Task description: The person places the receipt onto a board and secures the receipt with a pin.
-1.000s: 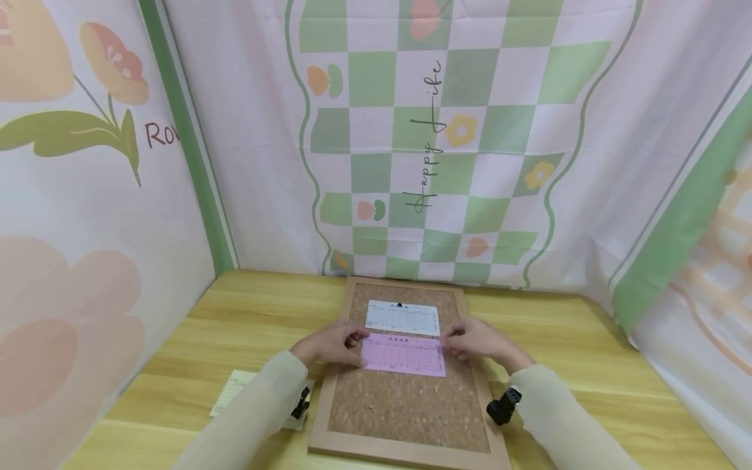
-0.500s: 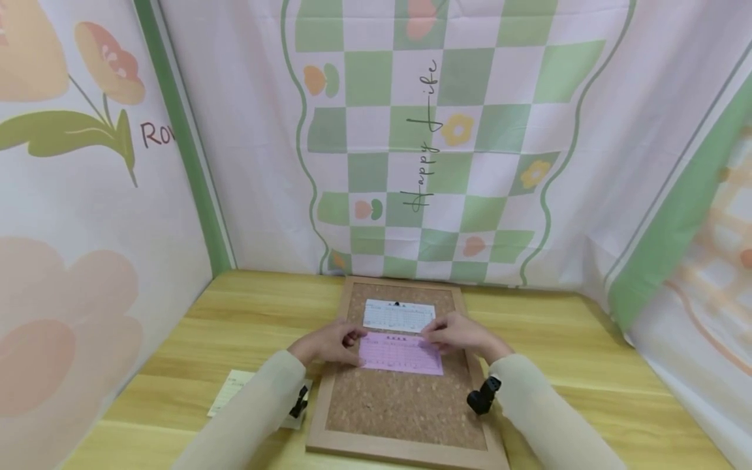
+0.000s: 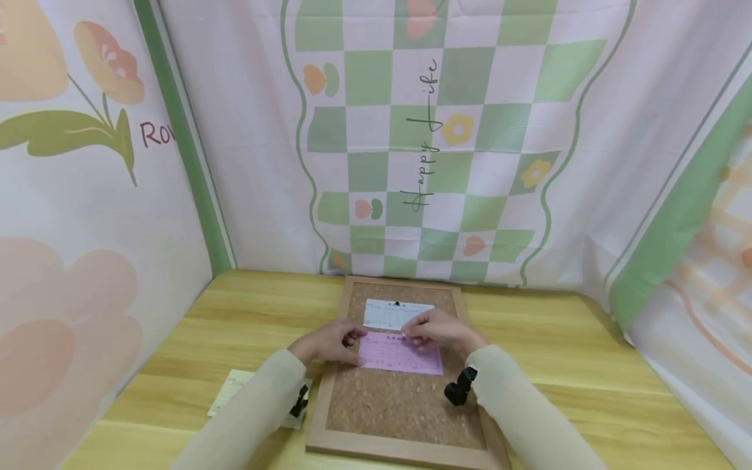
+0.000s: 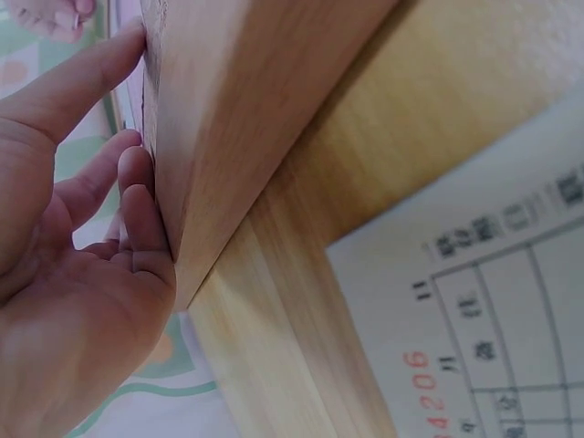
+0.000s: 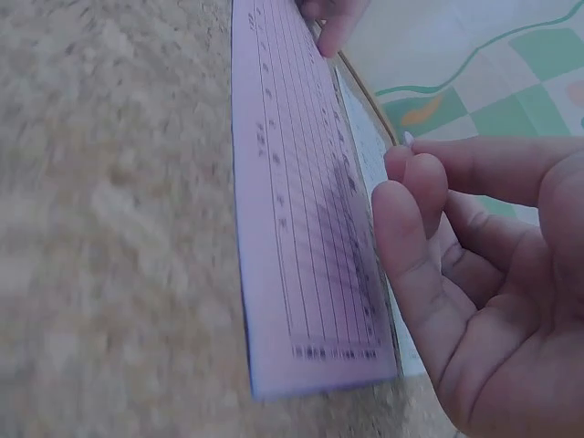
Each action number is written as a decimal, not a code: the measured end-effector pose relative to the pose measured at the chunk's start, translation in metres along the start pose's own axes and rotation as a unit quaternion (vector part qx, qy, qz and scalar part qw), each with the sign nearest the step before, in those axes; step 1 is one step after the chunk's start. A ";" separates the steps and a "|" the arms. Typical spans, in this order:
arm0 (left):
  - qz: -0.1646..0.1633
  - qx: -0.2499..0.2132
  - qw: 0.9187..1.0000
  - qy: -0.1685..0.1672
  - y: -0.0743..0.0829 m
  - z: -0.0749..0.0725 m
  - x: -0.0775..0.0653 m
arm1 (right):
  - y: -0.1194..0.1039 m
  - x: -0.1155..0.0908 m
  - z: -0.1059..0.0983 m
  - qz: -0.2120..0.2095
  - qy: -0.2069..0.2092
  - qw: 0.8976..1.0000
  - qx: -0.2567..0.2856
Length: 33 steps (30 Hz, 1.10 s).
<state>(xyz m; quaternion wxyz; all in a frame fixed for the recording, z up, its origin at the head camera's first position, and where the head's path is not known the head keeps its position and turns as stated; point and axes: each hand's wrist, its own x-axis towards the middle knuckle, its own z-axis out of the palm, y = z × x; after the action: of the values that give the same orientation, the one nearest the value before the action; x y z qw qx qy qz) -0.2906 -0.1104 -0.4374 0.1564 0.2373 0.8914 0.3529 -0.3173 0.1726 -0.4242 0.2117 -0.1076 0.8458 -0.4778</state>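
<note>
A pink printed form (image 3: 396, 359) lies across the framed cork board (image 3: 405, 411). My left hand (image 3: 329, 343) rests at its left edge, index finger near the upper corner and thumb near the lower one. Over the form's top edge, close to the middle, my right hand (image 3: 440, 331) pinches a small white thing (image 5: 408, 140) between thumb and fingertips; most of it is hidden, so I cannot tell its kind. Just above the pink form is a white printed form (image 3: 382, 315) with a black pin (image 3: 397, 303) at its top, partly covered by my right hand.
On the wooden table (image 3: 252, 307), left of the board, lie pale yellow forms (image 3: 228, 391), partly under my left forearm. The board's wooden frame (image 4: 237, 119) rises above the tabletop. A patterned curtain (image 3: 258, 163) hangs behind the table.
My right hand has moved left from the pink form's right edge to near the middle of its top edge. The left hand stays at the left edge.
</note>
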 end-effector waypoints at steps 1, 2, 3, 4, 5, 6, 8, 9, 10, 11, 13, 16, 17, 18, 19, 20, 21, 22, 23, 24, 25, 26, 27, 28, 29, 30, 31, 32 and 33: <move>0.000 0.000 1.000 0.000 0.000 0.000 0.000 | 0.000 0.002 0.001 0.002 -0.002 1.000 0.002; -0.001 0.000 1.000 0.001 0.000 0.000 0.000 | -0.001 0.003 0.002 0.004 -0.003 1.000 0.006; -0.001 -0.001 1.000 0.000 0.000 0.000 0.000 | -0.001 0.004 0.003 0.003 -0.005 1.000 0.011; 0.000 -0.004 1.000 0.000 0.001 0.000 0.000 | -0.001 0.005 0.004 0.004 -0.006 1.000 0.018; 0.001 -0.006 1.000 -0.001 0.001 0.000 0.000 | -0.001 0.006 0.005 0.001 -0.008 1.000 0.024; 0.003 -0.009 1.000 -0.001 0.001 0.000 0.001 | -0.001 0.007 0.006 0.002 -0.010 0.999 0.031; 0.005 -0.013 1.000 -0.002 0.001 0.000 0.001 | -0.002 0.008 0.008 0.002 -0.012 0.999 0.043; 0.006 -0.013 1.000 -0.003 0.002 0.000 0.001 | -0.003 0.009 0.008 0.002 -0.013 0.999 0.047; 0.007 -0.012 1.000 -0.004 0.002 0.000 0.001 | -0.003 0.010 0.009 0.004 -0.014 0.999 0.051; 0.007 -0.011 1.000 -0.004 0.002 0.000 0.001 | -0.003 0.011 0.010 0.007 -0.013 0.999 0.053; 0.008 -0.011 1.000 -0.005 0.001 -0.001 0.000 | -0.004 0.012 0.010 0.011 -0.012 0.998 0.055; 0.009 -0.013 1.000 -0.007 0.001 -0.001 0.001 | -0.004 0.015 0.012 0.019 -0.012 0.998 0.055; 0.010 -0.015 1.000 -0.007 0.001 -0.001 0.001 | -0.004 0.016 0.012 0.020 -0.012 0.998 0.054; 0.010 -0.016 1.000 -0.007 0.001 0.000 0.001 | -0.004 0.017 0.012 0.022 -0.011 0.998 0.054; 0.010 -0.017 1.000 -0.007 0.001 0.000 0.001 | -0.004 0.017 0.013 0.023 -0.011 0.998 0.053; 0.009 -0.018 1.000 -0.006 0.001 0.000 0.001 | -0.004 0.018 0.013 0.027 -0.009 0.998 0.055; 0.011 -0.018 1.000 -0.006 0.001 0.000 0.002 | -0.004 0.018 0.013 0.026 -0.008 0.998 0.052; 0.011 -0.017 1.000 -0.006 0.001 0.000 0.002 | -0.004 0.018 0.013 0.025 -0.007 0.998 0.050; 0.011 -0.016 1.000 -0.006 0.001 0.000 0.002 | -0.005 0.018 0.013 0.025 -0.006 0.999 0.047; 0.010 -0.017 1.000 -0.006 0.001 0.000 0.002 | -0.005 0.018 0.013 0.024 -0.006 0.999 0.044; 0.010 -0.016 1.000 -0.006 0.001 0.000 0.002 | -0.005 0.017 0.014 0.023 -0.005 0.999 0.041; 0.010 -0.016 1.000 -0.007 0.001 0.000 0.001 | -0.006 0.017 0.014 0.021 -0.004 0.999 0.037; 0.009 -0.015 1.000 -0.008 0.001 -0.001 0.001 | -0.006 0.017 0.014 0.020 -0.003 0.999 0.035; 0.007 -0.014 1.000 -0.009 0.001 -0.001 0.001 | -0.007 0.017 0.014 0.020 -0.002 0.999 0.036; 0.007 -0.014 1.000 -0.009 0.001 -0.001 0.001 | -0.007 0.017 0.015 0.019 -0.001 0.999 0.033; 0.007 -0.013 1.000 -0.009 0.001 -0.001 0.001 | -0.007 0.017 0.015 0.019 0.000 0.999 0.030; 0.008 -0.010 1.000 -0.010 0.001 -0.001 0.001 | -0.007 0.017 0.015 0.019 0.001 0.999 0.027; 0.008 -0.010 1.000 -0.010 0.001 -0.001 0.001 | -0.007 0.018 0.015 0.019 0.002 1.000 0.024; 0.008 -0.009 1.000 -0.010 0.001 -0.002 0.001 | -0.007 0.018 0.015 0.020 0.003 1.000 0.021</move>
<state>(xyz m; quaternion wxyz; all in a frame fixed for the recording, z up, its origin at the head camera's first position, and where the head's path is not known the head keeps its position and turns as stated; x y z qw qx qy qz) -0.2918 -0.1104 -0.4361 0.1646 0.2471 0.8847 0.3595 -0.3263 0.1506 -0.4300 0.2206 -0.0843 0.8383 -0.4914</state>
